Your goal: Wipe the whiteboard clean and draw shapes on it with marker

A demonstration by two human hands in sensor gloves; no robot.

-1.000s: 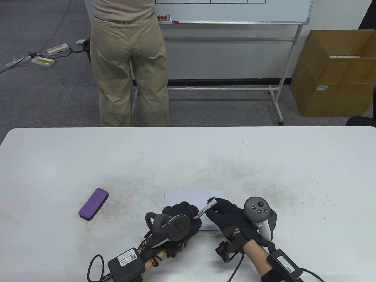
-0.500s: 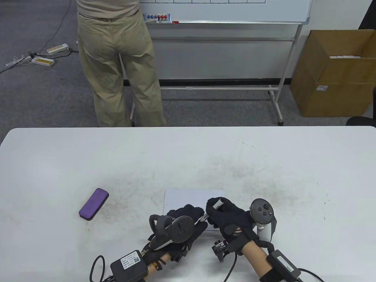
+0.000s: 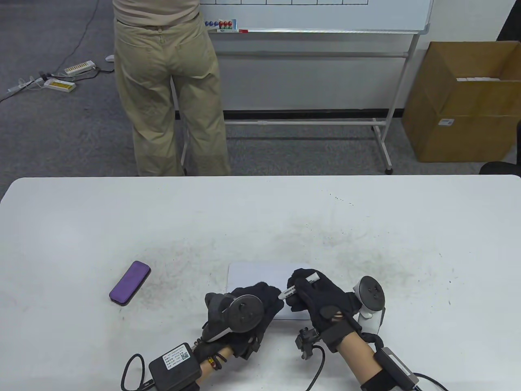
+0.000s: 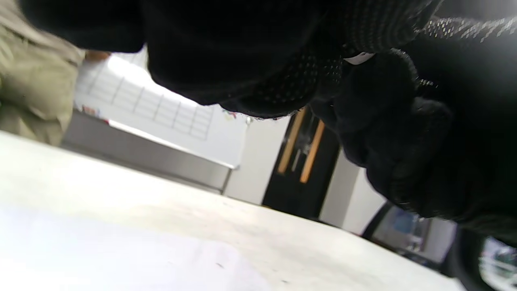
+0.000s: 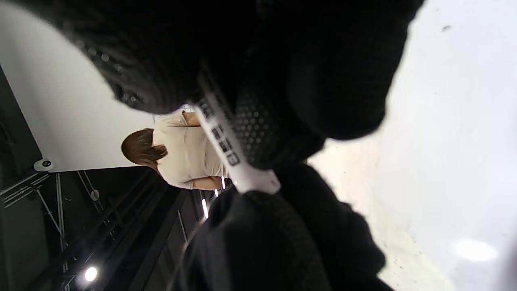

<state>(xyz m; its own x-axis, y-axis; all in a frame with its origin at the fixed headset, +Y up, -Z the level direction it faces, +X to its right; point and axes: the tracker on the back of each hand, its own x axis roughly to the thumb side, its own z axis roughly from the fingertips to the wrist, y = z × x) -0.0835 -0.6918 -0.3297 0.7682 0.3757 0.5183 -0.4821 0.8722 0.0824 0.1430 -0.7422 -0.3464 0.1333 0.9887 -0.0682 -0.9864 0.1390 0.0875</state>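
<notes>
A small white whiteboard [image 3: 256, 272] lies flat near the table's front edge, partly under both gloved hands. My right hand [image 3: 302, 290] grips the white marker [image 3: 290, 290] by its barrel above the board. My left hand [image 3: 260, 296] has its fingers curled round the marker's other end, which the glove hides. In the right wrist view the marker [image 5: 230, 153] runs from my right fingers [image 5: 282, 101] into the left glove [image 5: 262, 234]. A purple eraser [image 3: 130, 282] lies on the table to the left, well apart from both hands.
The white table [image 3: 122, 220] carries grey smudges around its middle. Beyond its far edge a person in khaki trousers [image 3: 171, 93] stands at a large wheeled whiteboard [image 3: 325, 16]. A cardboard box [image 3: 464, 106] sits on the floor at the right.
My right hand has rolled to the right and taken a tighter grip of the marker, and both hands have drawn closer together. The person at the back stepped left.
</notes>
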